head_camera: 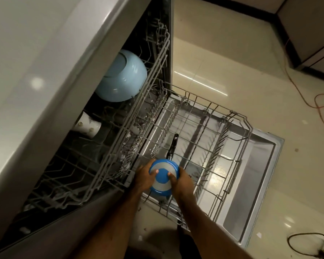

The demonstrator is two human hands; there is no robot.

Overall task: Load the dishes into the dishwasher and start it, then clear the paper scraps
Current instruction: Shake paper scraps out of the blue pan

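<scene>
**Current state.** You hold the pan [163,178] with both hands. Your left hand [145,177] grips its left rim and your right hand [181,181] grips its right rim. One finger of each hand is curled over onto the round face. That face, a blue centre inside a white ring, is turned up toward you.

**Location.** The pan is at the near left corner of the lower rack [249,128]. This rack is pulled out over the open door [260,165] of the dishwasher. Whether the pan already rests on the wires or hangs just above them cannot be told from this view.

**Critical relation.** The handle [173,144] sets the long axis of the pan. It points away from you, toward the far side of the lower rack and slightly to the right, along the rows of wire. Both hands are on the pan, so neither is nearer. The handle end is the end you do not control.

**Next move (judgement).** Lower the pan face-up as it is and keep the handle in line with the wire rows. If you let it swing left, it will probably foul the upper rack [153,75], which overhangs just beside your left hand.

**Other load.** The upper rack carries a light blue bowl [122,75] and a white cup [88,126].

**Progress (judgement).** Loading is under way. Starting the machine and clearing the scraps are not yet done.
</scene>
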